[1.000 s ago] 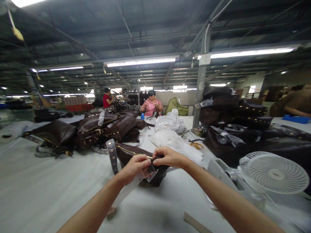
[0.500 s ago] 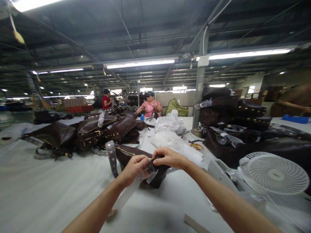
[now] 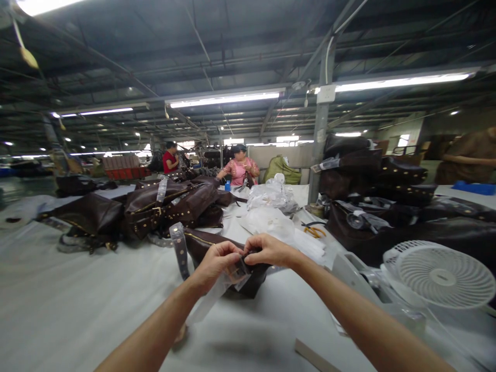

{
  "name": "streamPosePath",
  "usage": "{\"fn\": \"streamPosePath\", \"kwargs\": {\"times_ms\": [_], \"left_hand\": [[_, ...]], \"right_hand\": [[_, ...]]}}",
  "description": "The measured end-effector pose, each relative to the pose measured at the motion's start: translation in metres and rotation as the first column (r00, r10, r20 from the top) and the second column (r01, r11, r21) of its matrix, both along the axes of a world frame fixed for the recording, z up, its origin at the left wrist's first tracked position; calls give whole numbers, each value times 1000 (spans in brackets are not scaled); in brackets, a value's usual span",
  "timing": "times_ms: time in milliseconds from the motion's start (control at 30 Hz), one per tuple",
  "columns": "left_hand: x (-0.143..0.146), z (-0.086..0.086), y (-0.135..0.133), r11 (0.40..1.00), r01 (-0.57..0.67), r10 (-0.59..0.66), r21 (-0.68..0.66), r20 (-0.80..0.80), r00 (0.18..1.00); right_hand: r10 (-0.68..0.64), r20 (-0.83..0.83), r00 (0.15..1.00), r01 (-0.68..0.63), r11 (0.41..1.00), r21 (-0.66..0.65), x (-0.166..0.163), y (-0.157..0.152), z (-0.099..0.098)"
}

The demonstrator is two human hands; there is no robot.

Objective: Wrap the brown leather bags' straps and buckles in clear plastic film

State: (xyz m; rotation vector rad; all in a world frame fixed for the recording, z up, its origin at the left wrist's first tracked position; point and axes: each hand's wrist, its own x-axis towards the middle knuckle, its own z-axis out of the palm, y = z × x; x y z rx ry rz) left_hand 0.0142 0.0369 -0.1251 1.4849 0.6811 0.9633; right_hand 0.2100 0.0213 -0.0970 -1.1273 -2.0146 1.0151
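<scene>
A dark brown leather bag (image 3: 201, 246) with a gold zipper lies in front of me on the white table. At its right end my left hand (image 3: 217, 262) pinches clear plastic wrap (image 3: 237, 274) that covers a strap or buckle part. My right hand (image 3: 267, 249) is closed with fingertips pinched at the same spot, almost touching the left fingertips; the small dark piece between them is partly hidden. A studded strap (image 3: 179, 249) in clear plastic stands up at the bag's left end.
Brown studded bags (image 3: 155, 204) are heaped at the left, and more bags (image 3: 360, 170) are stacked at the right. A white fan (image 3: 442, 276) stands near my right forearm. Yellow-handled scissors (image 3: 314, 232) lie beyond, by white plastic sheets (image 3: 271, 219). A co-worker (image 3: 240, 168) sits across the table.
My left fingers have shifted slightly up toward the right fingertips, showing more of the plastic-wrapped part. The bag stays almost in place.
</scene>
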Motion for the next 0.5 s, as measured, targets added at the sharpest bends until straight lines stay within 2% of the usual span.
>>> {"fn": "streamPosePath", "kwargs": {"times_ms": [267, 500], "left_hand": [[0, -2, -2, 999, -4, 2, -49, -32, 999], [-5, -5, 5, 989, 115, -118, -95, -35, 992]], "right_hand": [[-20, 38, 999, 20, 1000, 10, -3, 4, -4], [44, 46, 998, -42, 998, -42, -1, -2, 4]]}}
